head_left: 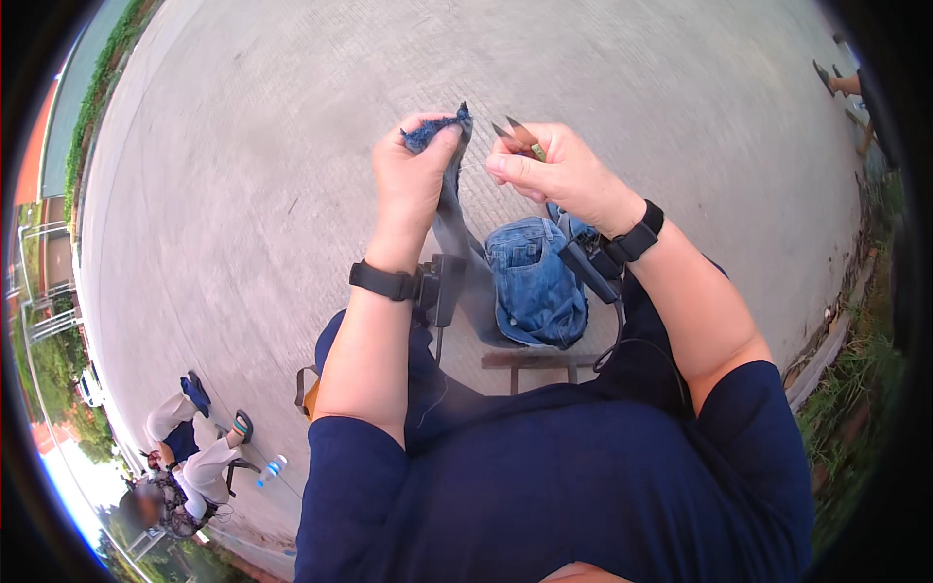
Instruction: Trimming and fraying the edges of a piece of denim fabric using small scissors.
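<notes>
My left hand [413, 180] is closed, thumb and fingers pinching the frayed, dark blue edge of a piece of denim [437, 133]. From that hand a long greyish cloth strip [450, 219] runs down toward my lap; whether it joins the denim there I cannot tell. My right hand [559, 170] is wrapped round small thread snips [518, 136], whose two pointed blades stand apart and point up and left, a short gap from the cloth. Between my knees lies a bunched pair of blue jeans [535, 277], a pocket facing up.
A brown wooden bench edge [535, 360] shows below the jeans. Black wrist straps with boxes and cables [442, 291] hang at my forearms. At lower left a person [185, 452] sits near a plastic bottle [272, 470] on the concrete ground [262, 243]. Grass [850, 418] borders the right side.
</notes>
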A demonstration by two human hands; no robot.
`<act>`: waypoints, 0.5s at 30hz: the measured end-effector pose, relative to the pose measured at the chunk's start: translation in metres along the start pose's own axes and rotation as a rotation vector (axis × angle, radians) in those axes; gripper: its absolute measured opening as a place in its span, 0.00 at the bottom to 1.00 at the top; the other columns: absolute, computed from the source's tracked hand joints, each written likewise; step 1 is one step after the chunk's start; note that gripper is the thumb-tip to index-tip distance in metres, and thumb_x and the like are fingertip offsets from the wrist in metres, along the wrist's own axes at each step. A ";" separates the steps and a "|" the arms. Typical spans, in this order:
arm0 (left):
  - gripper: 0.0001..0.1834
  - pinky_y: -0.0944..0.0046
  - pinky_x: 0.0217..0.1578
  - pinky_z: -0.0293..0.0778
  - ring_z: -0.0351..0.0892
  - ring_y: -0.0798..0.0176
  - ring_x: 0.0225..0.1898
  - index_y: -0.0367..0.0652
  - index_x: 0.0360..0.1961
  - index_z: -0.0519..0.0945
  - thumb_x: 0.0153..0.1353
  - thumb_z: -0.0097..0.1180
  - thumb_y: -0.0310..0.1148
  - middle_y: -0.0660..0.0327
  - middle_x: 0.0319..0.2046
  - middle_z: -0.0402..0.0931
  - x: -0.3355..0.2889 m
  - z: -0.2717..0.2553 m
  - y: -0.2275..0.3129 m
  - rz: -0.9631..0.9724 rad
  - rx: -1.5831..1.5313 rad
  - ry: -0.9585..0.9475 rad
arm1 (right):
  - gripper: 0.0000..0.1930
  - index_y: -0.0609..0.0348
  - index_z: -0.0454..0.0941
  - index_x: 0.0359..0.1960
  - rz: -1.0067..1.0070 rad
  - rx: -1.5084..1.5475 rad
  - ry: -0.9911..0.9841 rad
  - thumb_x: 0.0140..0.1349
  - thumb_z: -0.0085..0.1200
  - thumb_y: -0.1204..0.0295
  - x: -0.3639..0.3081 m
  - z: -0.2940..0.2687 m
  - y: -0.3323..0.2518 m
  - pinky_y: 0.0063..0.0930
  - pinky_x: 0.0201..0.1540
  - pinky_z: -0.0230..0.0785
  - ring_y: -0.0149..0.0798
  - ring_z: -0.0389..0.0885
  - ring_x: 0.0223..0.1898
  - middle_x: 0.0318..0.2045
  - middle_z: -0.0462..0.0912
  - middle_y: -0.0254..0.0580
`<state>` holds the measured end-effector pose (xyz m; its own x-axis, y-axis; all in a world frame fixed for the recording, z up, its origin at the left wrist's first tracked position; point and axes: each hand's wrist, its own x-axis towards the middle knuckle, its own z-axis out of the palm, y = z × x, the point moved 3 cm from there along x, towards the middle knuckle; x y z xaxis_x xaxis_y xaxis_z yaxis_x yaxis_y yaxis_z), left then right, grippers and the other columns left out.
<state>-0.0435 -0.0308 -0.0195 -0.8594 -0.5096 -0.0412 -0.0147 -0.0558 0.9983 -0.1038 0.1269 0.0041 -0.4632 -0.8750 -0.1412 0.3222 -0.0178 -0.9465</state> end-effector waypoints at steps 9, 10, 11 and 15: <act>0.10 0.70 0.34 0.75 0.79 0.68 0.32 0.36 0.40 0.79 0.56 0.58 0.25 0.60 0.34 0.80 -0.013 0.016 0.003 -0.385 -0.390 -0.191 | 0.18 0.62 0.77 0.47 -0.417 -0.643 0.563 0.57 0.56 0.65 0.022 -0.068 0.007 0.26 0.35 0.68 0.28 0.74 0.29 0.29 0.77 0.35; 0.10 0.70 0.34 0.75 0.79 0.68 0.32 0.36 0.40 0.79 0.56 0.58 0.25 0.60 0.34 0.80 -0.014 0.016 0.002 -0.387 -0.390 -0.191 | 0.18 0.62 0.77 0.47 -0.415 -0.642 0.563 0.57 0.56 0.65 0.021 -0.067 0.006 0.26 0.35 0.68 0.28 0.74 0.29 0.29 0.77 0.35; 0.10 0.70 0.34 0.75 0.79 0.69 0.32 0.36 0.40 0.79 0.56 0.58 0.25 0.60 0.34 0.80 -0.015 0.017 0.002 -0.382 -0.382 -0.184 | 0.16 0.60 0.77 0.46 -0.291 -0.590 0.490 0.59 0.56 0.64 0.021 -0.065 0.006 0.20 0.30 0.61 0.22 0.69 0.27 0.27 0.75 0.29; 0.09 0.70 0.34 0.75 0.79 0.69 0.32 0.36 0.39 0.79 0.56 0.58 0.25 0.61 0.33 0.80 -0.014 0.017 0.002 -0.361 -0.378 -0.143 | 0.17 0.61 0.78 0.40 -0.141 -0.487 0.443 0.57 0.59 0.61 0.017 -0.050 0.002 0.23 0.37 0.68 0.27 0.74 0.33 0.29 0.78 0.35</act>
<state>-0.0399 -0.0093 -0.0164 -0.8952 -0.2801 -0.3466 -0.1600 -0.5240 0.8365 -0.1530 0.1360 -0.0149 -0.8022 -0.5969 -0.0141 -0.1273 0.1942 -0.9727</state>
